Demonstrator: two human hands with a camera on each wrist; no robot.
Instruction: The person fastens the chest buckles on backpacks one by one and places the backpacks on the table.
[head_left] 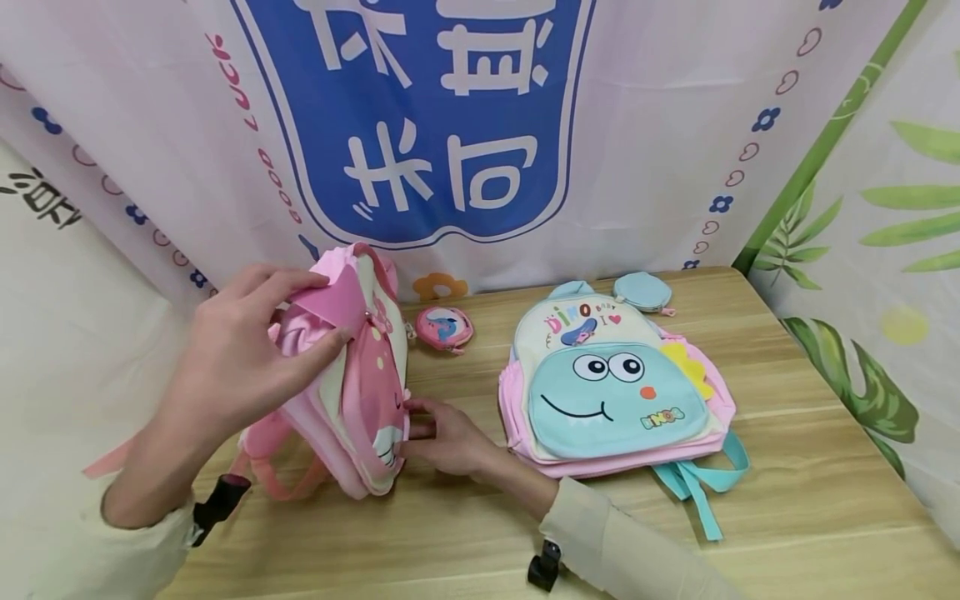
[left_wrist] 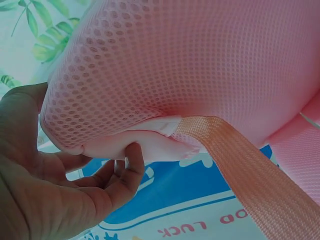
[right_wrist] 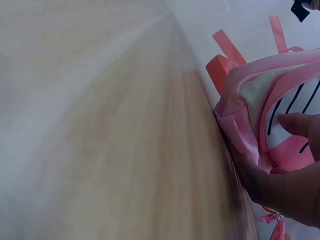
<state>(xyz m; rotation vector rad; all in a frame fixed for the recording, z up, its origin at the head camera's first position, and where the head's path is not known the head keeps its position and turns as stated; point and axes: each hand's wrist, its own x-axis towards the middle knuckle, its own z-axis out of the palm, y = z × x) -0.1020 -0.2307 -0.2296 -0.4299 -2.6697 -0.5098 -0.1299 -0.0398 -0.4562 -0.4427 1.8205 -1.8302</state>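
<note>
A pink child's backpack (head_left: 384,367) stands on edge at the left of the table, its printed front turned to the right. My left hand (head_left: 225,358) grips its upper side, thumb by the front panel and fingers over the pink flap (head_left: 341,300). In the left wrist view, that hand (left_wrist: 65,185) curls round a corner of the mesh back (left_wrist: 175,65), beside an orange strap (left_wrist: 245,170). Low on the front, my right hand (head_left: 450,437) holds the backpack. The right wrist view has its fingers (right_wrist: 297,122) against the white striped patch and the bag's lower side.
A blue and pink dinosaur backpack (head_left: 618,400) lies face up on the right, teal straps (head_left: 705,483) trailing off its lower edge. Behind it is a round blue pouch (head_left: 642,290). A small pink pouch (head_left: 444,327) lies beside the pink backpack. Printed curtains (head_left: 645,167) hang behind the table.
</note>
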